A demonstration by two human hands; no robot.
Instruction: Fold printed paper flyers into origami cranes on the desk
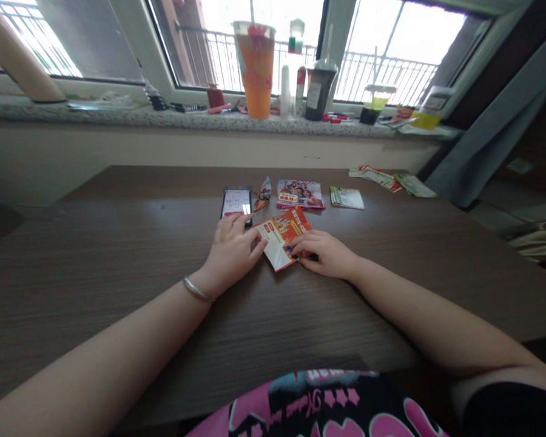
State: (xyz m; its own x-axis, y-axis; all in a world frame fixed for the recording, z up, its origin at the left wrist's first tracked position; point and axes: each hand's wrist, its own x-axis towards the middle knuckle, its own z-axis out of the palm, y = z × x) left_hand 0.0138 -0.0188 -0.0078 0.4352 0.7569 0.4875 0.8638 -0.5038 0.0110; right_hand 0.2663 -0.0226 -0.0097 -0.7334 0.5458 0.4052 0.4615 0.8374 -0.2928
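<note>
A folded red and white flyer (pixel 282 238) lies on the brown wooden table (pixel 118 273) in front of me. My left hand (pixel 231 250), with a silver bangle on the wrist, rests flat with fingers stretched, its fingertips on the flyer's left edge. My right hand (pixel 325 252) presses down on the flyer's right corner with curled fingers. A phone (pixel 236 203) with a lit screen lies just beyond my left hand. A small folded paper piece (pixel 264 193) stands beside the phone.
A stack of colourful flyers (pixel 300 194), a green leaflet (pixel 347 198) and more leaflets (pixel 382 178) lie farther back. On the windowsill stand an orange cup (pixel 255 70), a dark drink cup (pixel 319 91), bottles and small items. A grey curtain (pixel 491 127) hangs right.
</note>
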